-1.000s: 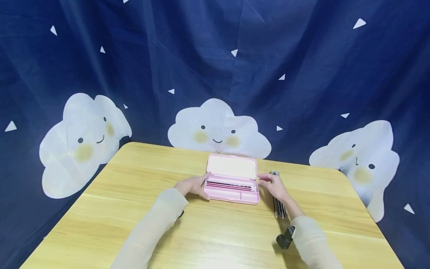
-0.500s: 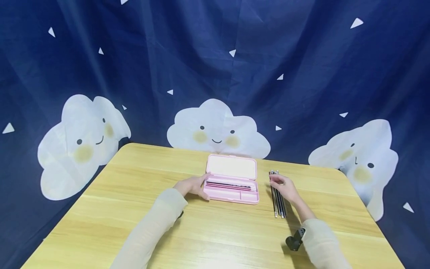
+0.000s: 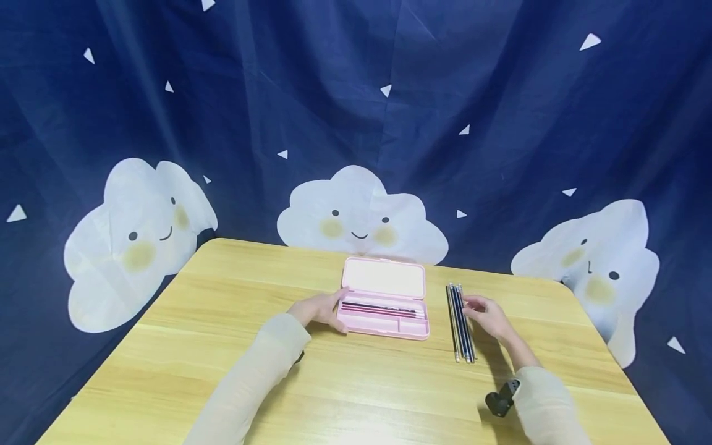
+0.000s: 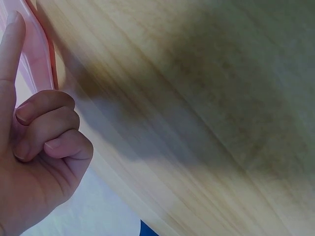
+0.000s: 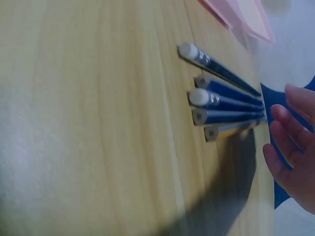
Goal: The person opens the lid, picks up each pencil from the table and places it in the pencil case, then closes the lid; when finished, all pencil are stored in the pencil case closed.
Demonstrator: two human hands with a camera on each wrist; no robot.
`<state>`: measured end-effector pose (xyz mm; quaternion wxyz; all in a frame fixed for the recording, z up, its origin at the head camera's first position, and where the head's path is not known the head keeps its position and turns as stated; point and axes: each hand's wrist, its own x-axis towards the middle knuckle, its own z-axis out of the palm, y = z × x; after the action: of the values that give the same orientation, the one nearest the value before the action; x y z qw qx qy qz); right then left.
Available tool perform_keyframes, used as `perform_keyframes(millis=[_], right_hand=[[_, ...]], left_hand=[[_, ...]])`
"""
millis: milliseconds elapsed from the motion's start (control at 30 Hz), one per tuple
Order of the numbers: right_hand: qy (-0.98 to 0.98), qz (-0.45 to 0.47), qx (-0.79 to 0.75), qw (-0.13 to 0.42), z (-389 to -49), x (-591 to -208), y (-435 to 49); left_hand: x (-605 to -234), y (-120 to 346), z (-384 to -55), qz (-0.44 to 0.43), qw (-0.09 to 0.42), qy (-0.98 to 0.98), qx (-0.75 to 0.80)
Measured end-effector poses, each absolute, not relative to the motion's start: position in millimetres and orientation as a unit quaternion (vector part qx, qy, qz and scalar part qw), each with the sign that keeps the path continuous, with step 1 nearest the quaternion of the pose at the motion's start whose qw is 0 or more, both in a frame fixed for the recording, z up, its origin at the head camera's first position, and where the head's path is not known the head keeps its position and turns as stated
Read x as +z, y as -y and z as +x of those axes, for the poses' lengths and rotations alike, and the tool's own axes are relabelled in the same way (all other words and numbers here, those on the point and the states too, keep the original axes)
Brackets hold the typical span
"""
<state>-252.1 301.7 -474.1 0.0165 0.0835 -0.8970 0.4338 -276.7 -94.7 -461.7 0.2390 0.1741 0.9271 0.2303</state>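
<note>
A pink pencil case [image 3: 369, 323] lies with its lid [image 3: 384, 278] raised at the back of the table; a few dark and reddish pencils [image 3: 384, 309] rest in its rear compartment. My left hand [image 3: 317, 309] holds the case's left end, thumb at the front corner and index finger towards the hinge. In the left wrist view its other fingers [image 4: 49, 125] are curled in. To the right of the case, several pencils [image 3: 460, 324] lie side by side, some with white eraser ends [image 5: 199, 97]. My right hand [image 3: 491, 315] hovers just right of them, fingers slightly bent, holding nothing.
The wood-grain table [image 3: 356, 383] has rounded far corners. Right behind it hangs a dark blue curtain [image 3: 478, 74] with smiling clouds. A black wrist camera [image 3: 502, 398] sticks out below my right sleeve.
My right hand has moved right, from beside the case, across the loose pencils, to their right side. My left hand and the case have stayed in place.
</note>
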Motion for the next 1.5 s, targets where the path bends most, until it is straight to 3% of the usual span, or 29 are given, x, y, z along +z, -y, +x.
perform_keyframes(millis=[233, 600, 1500], right_hand=[[0.912, 0.067, 0.403, -0.024, -249.7, -478.3, -307.0], [0.926, 0.069, 0.368, -0.043, -250.6, -481.6, -308.8], [0.961, 0.016, 0.274, -0.031, -249.1, -475.9, -304.6]], left_hand=[[-460.7, 94.1, -274.7, 0.172, 0.243, -0.924, 0.241], [-462.3, 94.3, -276.3, 0.172, 0.236, -0.929, 0.227], [-460.9, 93.7, -276.4, 0.169, 0.24, -0.928, 0.231]])
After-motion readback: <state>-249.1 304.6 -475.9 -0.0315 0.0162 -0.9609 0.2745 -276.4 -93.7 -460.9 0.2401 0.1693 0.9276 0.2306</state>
